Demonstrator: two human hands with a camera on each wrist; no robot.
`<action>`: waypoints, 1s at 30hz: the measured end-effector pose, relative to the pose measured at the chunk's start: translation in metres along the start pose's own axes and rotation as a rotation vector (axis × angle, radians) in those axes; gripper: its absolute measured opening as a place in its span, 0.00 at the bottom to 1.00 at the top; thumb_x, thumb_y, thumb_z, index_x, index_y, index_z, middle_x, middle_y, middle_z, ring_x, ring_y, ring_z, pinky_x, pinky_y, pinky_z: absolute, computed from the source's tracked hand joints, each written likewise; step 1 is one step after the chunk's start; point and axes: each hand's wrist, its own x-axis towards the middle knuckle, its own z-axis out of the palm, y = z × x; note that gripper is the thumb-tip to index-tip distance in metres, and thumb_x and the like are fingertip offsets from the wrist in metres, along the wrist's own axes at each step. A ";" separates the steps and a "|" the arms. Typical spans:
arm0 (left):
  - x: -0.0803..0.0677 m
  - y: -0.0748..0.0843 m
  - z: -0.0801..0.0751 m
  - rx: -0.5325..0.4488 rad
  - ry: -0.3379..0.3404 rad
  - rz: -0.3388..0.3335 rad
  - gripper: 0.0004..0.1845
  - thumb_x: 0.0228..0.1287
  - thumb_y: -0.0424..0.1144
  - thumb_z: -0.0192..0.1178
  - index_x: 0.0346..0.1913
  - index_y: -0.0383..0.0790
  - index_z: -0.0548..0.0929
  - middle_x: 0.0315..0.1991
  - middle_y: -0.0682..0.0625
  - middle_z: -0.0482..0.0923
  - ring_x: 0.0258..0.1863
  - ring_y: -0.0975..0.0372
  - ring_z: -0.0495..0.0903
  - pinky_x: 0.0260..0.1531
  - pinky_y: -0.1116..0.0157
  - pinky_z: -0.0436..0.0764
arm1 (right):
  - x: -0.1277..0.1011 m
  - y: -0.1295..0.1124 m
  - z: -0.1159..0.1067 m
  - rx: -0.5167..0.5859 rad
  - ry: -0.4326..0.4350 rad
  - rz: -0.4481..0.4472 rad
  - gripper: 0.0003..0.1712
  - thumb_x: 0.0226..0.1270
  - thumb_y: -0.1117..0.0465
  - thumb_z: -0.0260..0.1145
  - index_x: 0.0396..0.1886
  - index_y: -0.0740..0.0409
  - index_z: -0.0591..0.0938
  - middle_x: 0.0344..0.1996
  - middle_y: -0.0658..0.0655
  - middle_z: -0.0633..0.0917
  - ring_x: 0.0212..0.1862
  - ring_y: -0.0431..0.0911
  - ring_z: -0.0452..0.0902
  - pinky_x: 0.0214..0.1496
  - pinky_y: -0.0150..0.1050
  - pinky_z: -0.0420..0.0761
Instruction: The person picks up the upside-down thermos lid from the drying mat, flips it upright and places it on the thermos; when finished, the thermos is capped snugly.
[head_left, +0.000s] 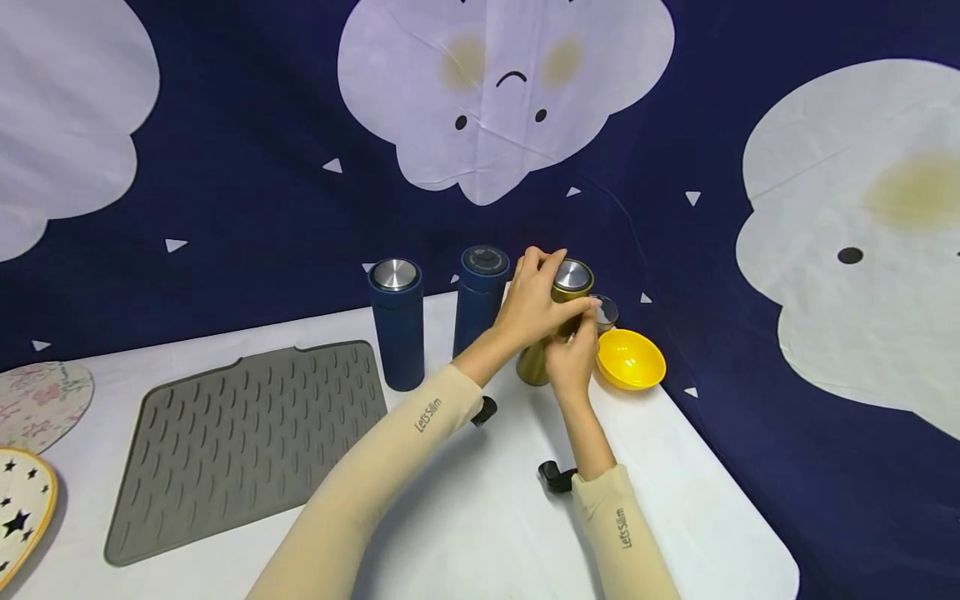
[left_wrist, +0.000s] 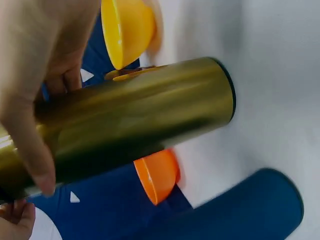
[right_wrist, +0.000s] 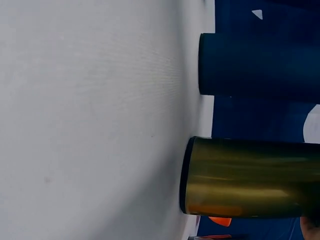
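A gold insulated bottle (head_left: 534,363) with a steel-topped lid (head_left: 573,274) is held by both hands near its upper end. My left hand (head_left: 531,308) reaches round the bottle just below the lid, its thumb stretched across to the right. Lower on the near right side, my right hand (head_left: 572,354) grips the bottle's upper body. In the left wrist view the gold bottle (left_wrist: 150,107) shows its dark base close over the white table. Left of the hands stand a dark blue bottle with a black lid (head_left: 483,292) and a blue bottle with a steel lid (head_left: 399,333).
A yellow bowl (head_left: 631,360) sits right of the hands, with a small clear container (head_left: 606,312) behind it. An orange bowl (left_wrist: 159,175) lies behind the gold bottle. A grey ridged mat (head_left: 247,450) covers the left, beside a star-patterned plate (head_left: 30,508) and a floral piece (head_left: 45,400).
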 end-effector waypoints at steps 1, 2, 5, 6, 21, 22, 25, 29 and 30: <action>-0.001 -0.001 0.003 -0.037 0.028 0.006 0.45 0.55 0.57 0.72 0.71 0.36 0.69 0.55 0.44 0.70 0.55 0.56 0.71 0.54 0.66 0.76 | 0.000 0.001 -0.001 -0.002 -0.003 -0.007 0.35 0.51 0.72 0.69 0.61 0.69 0.70 0.56 0.70 0.78 0.60 0.61 0.75 0.65 0.53 0.73; -0.003 -0.002 0.005 -0.090 0.049 0.008 0.45 0.55 0.53 0.73 0.70 0.34 0.68 0.56 0.42 0.73 0.56 0.55 0.74 0.55 0.66 0.77 | 0.000 0.001 -0.001 -0.001 -0.005 -0.015 0.35 0.52 0.72 0.69 0.62 0.69 0.70 0.57 0.70 0.78 0.61 0.61 0.75 0.66 0.53 0.72; -0.005 -0.008 0.008 -0.365 0.060 -0.006 0.40 0.55 0.42 0.74 0.68 0.34 0.66 0.59 0.40 0.77 0.57 0.53 0.79 0.58 0.67 0.77 | 0.001 0.000 -0.003 -0.014 0.002 -0.020 0.37 0.52 0.70 0.69 0.65 0.68 0.69 0.59 0.69 0.77 0.63 0.60 0.74 0.68 0.51 0.71; -0.006 -0.010 0.009 -0.447 0.057 -0.015 0.39 0.55 0.39 0.75 0.66 0.34 0.66 0.59 0.40 0.77 0.57 0.53 0.79 0.58 0.68 0.77 | 0.001 0.000 -0.003 -0.015 0.007 -0.016 0.39 0.52 0.70 0.69 0.66 0.68 0.68 0.60 0.68 0.77 0.64 0.59 0.73 0.69 0.51 0.70; -0.011 0.015 0.022 -0.110 0.293 -0.113 0.39 0.46 0.48 0.80 0.59 0.35 0.74 0.51 0.40 0.70 0.54 0.53 0.71 0.58 0.63 0.75 | -0.006 -0.003 0.007 -0.054 0.123 -0.046 0.26 0.61 0.73 0.64 0.60 0.70 0.73 0.54 0.70 0.80 0.58 0.61 0.76 0.64 0.52 0.72; -0.011 0.018 0.024 -0.073 0.316 -0.116 0.38 0.46 0.49 0.79 0.58 0.35 0.75 0.50 0.41 0.69 0.53 0.53 0.71 0.57 0.63 0.75 | -0.006 -0.003 0.007 -0.062 0.131 -0.054 0.25 0.62 0.73 0.64 0.60 0.70 0.73 0.53 0.69 0.80 0.57 0.61 0.76 0.64 0.52 0.72; -0.010 0.019 0.022 -0.026 0.321 -0.101 0.37 0.47 0.49 0.79 0.57 0.34 0.75 0.49 0.40 0.70 0.53 0.52 0.71 0.56 0.61 0.75 | -0.006 -0.002 0.008 -0.063 0.137 -0.060 0.25 0.62 0.72 0.64 0.59 0.70 0.74 0.52 0.69 0.80 0.56 0.61 0.76 0.63 0.52 0.72; -0.006 0.002 0.012 -0.211 0.164 -0.058 0.41 0.49 0.43 0.78 0.65 0.35 0.73 0.55 0.40 0.76 0.56 0.52 0.76 0.58 0.61 0.75 | -0.004 0.000 0.004 -0.008 0.097 -0.035 0.33 0.53 0.74 0.68 0.63 0.69 0.73 0.55 0.69 0.80 0.58 0.60 0.77 0.64 0.51 0.74; -0.005 -0.003 0.010 -0.318 0.109 -0.056 0.42 0.50 0.40 0.77 0.68 0.35 0.70 0.58 0.40 0.77 0.57 0.52 0.77 0.59 0.62 0.75 | -0.003 0.001 0.002 0.009 0.081 -0.028 0.36 0.51 0.74 0.69 0.64 0.68 0.72 0.56 0.69 0.80 0.58 0.60 0.77 0.64 0.52 0.74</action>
